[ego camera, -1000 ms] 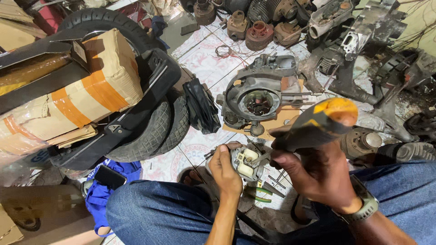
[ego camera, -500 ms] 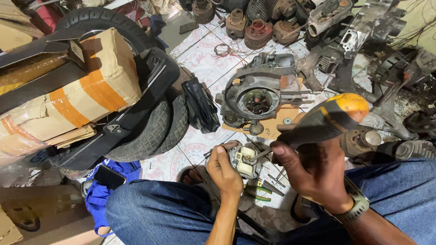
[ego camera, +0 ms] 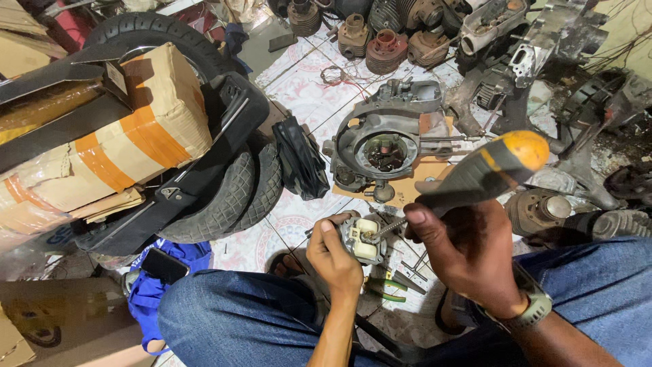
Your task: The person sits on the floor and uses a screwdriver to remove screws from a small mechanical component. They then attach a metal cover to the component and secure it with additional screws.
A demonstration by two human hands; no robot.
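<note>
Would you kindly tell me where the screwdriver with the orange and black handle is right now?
In the head view it is right of centre, gripped by the right hand: the screwdriver points its tip into the small cream-and-metal part held by the left hand.

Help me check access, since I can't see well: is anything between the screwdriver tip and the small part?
Nothing visible. The right hand holds the screwdriver, tip already on the small part in the left hand.
</note>
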